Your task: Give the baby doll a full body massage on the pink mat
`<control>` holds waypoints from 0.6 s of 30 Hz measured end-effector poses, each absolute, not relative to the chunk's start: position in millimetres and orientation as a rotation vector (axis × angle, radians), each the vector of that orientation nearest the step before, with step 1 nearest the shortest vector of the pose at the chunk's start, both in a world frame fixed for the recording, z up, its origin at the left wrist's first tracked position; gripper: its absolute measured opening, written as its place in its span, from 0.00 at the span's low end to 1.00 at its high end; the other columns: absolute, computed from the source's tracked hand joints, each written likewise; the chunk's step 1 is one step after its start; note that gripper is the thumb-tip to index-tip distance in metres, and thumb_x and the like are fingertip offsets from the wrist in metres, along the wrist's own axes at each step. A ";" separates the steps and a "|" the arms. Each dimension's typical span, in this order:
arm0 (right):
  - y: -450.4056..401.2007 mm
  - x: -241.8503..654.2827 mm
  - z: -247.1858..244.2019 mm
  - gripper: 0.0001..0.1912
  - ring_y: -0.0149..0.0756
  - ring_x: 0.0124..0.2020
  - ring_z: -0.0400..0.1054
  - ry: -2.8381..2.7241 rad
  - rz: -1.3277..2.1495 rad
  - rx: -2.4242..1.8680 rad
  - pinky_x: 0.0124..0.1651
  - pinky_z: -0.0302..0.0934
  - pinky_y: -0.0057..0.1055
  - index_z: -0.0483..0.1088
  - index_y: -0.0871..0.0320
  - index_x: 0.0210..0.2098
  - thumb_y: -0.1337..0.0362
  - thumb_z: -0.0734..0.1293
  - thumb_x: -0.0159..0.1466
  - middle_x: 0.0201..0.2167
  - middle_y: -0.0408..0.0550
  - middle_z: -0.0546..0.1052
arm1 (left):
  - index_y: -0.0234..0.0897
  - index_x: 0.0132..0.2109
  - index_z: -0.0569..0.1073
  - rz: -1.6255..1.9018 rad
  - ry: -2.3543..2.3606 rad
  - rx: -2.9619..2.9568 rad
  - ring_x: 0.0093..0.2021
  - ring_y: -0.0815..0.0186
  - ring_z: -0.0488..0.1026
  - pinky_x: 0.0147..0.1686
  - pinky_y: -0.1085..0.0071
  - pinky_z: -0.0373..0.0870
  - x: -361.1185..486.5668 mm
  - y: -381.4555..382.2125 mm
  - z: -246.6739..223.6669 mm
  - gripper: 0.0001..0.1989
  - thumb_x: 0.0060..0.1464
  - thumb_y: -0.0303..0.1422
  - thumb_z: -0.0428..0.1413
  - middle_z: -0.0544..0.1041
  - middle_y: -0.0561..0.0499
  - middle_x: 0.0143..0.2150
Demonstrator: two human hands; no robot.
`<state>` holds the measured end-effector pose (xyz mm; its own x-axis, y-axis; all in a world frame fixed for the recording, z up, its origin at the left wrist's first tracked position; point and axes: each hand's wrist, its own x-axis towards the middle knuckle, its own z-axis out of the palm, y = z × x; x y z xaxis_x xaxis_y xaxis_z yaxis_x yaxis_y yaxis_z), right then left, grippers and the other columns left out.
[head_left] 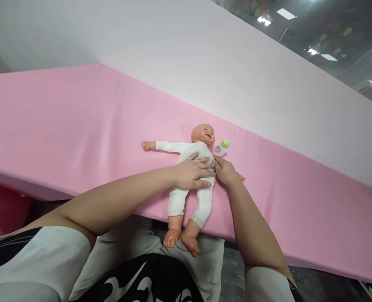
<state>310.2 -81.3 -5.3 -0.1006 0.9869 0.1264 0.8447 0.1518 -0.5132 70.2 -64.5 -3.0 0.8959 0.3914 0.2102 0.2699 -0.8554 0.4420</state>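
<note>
A baby doll (192,149) in a white body suit lies on its back, its head away from me and its feet hanging over the near edge. My left hand (195,172) rests flat across the doll's belly with fingers spread. At the doll's other side, my right hand (224,171) is closed against its side and upper arm, fingertips partly hidden. The doll's small hand pokes out beyond my right wrist. Just past my right hand, a small clear bottle (220,150) with a green cap lies by the doll's shoulder.
A pink padded surface (79,126) stretches to both sides, with soft creases. Behind it rises a white wall (173,50), and glass with ceiling-light reflections (318,46) fills the upper right. Something red (3,205) stands below the surface at the left.
</note>
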 end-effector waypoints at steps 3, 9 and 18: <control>-80.3 309.3 -7.4 0.25 0.51 0.61 0.74 -2.014 0.399 -1.734 0.65 0.68 0.52 0.71 0.47 0.68 0.56 0.58 0.74 0.60 0.48 0.80 | 0.54 0.76 0.62 0.448 0.686 2.630 0.82 0.49 0.41 0.76 0.39 0.26 65.1 -43.0 -9.4 0.32 0.71 0.56 0.44 0.52 0.52 0.81; -83.6 291.0 -13.6 0.29 0.51 0.71 0.64 -2.074 0.202 -1.582 0.75 0.57 0.54 0.69 0.59 0.69 0.53 0.59 0.74 0.70 0.57 0.71 | 0.45 0.78 0.58 0.561 1.098 2.500 0.79 0.45 0.53 0.74 0.32 0.35 52.6 -13.6 -17.1 0.36 0.71 0.55 0.40 0.53 0.42 0.81; -138.1 222.3 15.6 0.26 0.44 0.69 0.69 -2.526 0.453 -0.850 0.75 0.57 0.48 0.74 0.49 0.64 0.47 0.62 0.73 0.62 0.48 0.79 | 0.42 0.69 0.72 0.735 1.227 2.312 0.70 0.53 0.70 0.76 0.44 0.49 47.0 5.4 -26.9 0.28 0.70 0.47 0.44 0.74 0.46 0.69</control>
<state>222.3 -138.1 15.6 -0.7173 0.6310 0.2956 0.4889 0.7580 -0.4316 47.0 5.4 -26.9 0.4710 0.8447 0.2541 0.6225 -0.5224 0.5827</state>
